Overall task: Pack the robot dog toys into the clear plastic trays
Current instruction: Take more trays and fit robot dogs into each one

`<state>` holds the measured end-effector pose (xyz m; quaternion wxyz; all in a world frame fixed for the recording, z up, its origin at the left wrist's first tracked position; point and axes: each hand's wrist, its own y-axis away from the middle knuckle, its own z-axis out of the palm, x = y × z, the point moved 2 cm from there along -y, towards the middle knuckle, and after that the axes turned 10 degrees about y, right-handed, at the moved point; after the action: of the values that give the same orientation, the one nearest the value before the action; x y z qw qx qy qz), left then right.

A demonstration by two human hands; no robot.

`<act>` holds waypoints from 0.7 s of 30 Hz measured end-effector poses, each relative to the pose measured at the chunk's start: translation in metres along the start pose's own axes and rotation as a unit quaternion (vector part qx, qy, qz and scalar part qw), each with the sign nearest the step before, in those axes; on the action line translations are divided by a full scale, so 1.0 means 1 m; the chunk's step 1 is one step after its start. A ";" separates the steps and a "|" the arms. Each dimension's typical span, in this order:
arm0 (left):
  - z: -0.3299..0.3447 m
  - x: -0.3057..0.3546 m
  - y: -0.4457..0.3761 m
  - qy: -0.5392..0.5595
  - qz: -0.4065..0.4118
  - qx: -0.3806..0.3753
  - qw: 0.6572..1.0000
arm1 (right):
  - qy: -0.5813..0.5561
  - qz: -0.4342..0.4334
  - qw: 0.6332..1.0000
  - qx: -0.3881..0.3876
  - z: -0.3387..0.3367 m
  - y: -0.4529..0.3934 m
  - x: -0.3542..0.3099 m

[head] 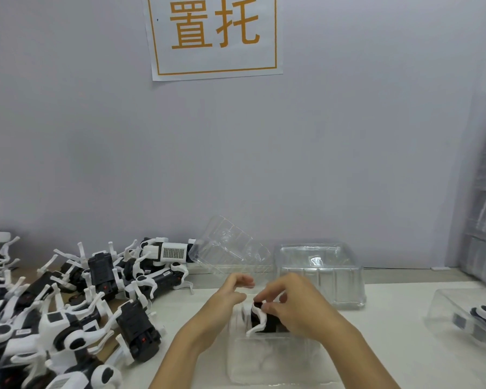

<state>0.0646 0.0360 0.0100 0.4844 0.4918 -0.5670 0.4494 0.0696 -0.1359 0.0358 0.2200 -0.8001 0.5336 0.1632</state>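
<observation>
Gingerly my right hand (289,300) pinches the black-and-white plastic robot dog toy (264,318), left hand (230,293) relaxed beside; thin legs look fragile, so I'd grip its body.

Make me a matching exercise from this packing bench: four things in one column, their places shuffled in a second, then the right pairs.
Things
1. pile of robot dog toys
2. paper sign
3. packed tray
4. robot dog toy under the right hand

Places
A. far right edge of the table
B. left side of the table
C. on the wall
D. in the clear tray nearest the person

Pairs: 1-B, 2-C, 3-A, 4-D
</observation>
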 end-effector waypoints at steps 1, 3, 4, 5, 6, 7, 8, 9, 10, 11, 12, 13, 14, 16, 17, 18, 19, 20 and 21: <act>0.001 -0.001 0.000 -0.012 0.000 0.003 1.000 | 0.001 0.000 1.000 0.002 0.001 -0.001 0.001; 0.002 -0.002 -0.001 -0.033 0.001 0.006 0.999 | 0.018 -0.005 1.000 -0.013 0.002 0.000 0.004; 0.001 -0.003 -0.001 -0.042 0.004 0.007 0.999 | 0.024 -0.009 0.999 -0.030 0.001 0.000 0.005; 0.001 -0.003 -0.002 -0.051 0.008 0.010 0.999 | 0.025 -0.013 0.998 -0.047 -0.001 0.001 0.007; 0.001 -0.004 -0.002 -0.060 0.013 0.015 0.998 | 0.023 -0.016 0.998 -0.059 -0.003 0.001 0.008; 0.001 -0.004 -0.002 -0.068 0.019 0.019 0.997 | 0.018 -0.019 0.998 -0.063 -0.005 0.001 0.009; 0.002 -0.003 -0.002 -0.077 0.027 0.023 0.996 | 0.011 -0.022 0.998 -0.060 -0.007 0.000 0.011; 0.002 -0.002 -0.002 -0.087 0.039 0.027 0.995 | 0.001 -0.024 0.998 -0.054 -0.008 0.000 0.011; 0.003 0.000 -0.003 -0.104 0.056 0.032 0.993 | -0.014 -0.024 0.999 -0.046 -0.009 -0.001 0.012; 0.004 0.002 -0.004 -0.130 0.078 0.037 0.988 | -0.034 -0.022 0.999 -0.035 -0.010 -0.001 0.012; 0.004 0.006 -0.004 -0.166 0.102 0.042 0.980 | -0.058 -0.018 0.998 -0.016 -0.012 -0.001 0.013; 0.006 0.010 -0.003 -0.206 0.124 0.046 0.970 | -0.082 -0.012 0.996 0.015 -0.017 -0.001 0.015; 0.009 0.016 -0.002 -0.238 0.142 0.047 0.960 | -0.101 -0.005 0.993 0.056 -0.022 -0.001 0.018; 0.019 0.026 0.001 -0.278 0.160 0.024 0.947 | -0.132 0.008 0.981 0.145 -0.035 -0.001 0.024; 0.025 0.030 0.003 -0.293 0.159 0.000 0.943 | -0.145 0.011 0.973 0.181 -0.041 0.000 0.028; 0.033 0.032 0.005 -0.311 0.147 -0.028 0.938 | -0.157 0.014 0.966 0.207 -0.045 0.001 0.031; 0.040 0.033 0.006 -0.338 0.127 -0.058 0.931 | -0.167 0.017 0.960 0.226 -0.049 0.003 0.034; 0.045 0.033 0.007 -0.370 0.104 -0.085 0.919 | -0.176 0.021 0.955 0.237 -0.050 0.004 0.036; 0.048 0.031 0.008 -0.398 0.079 -0.105 0.908 | -0.183 0.024 0.953 0.242 -0.051 0.004 0.037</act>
<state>0.0501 -0.0138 0.0350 0.2307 0.5298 -0.7936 0.1906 0.0809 -0.1932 0.0595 0.4965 -0.6664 0.5271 0.1778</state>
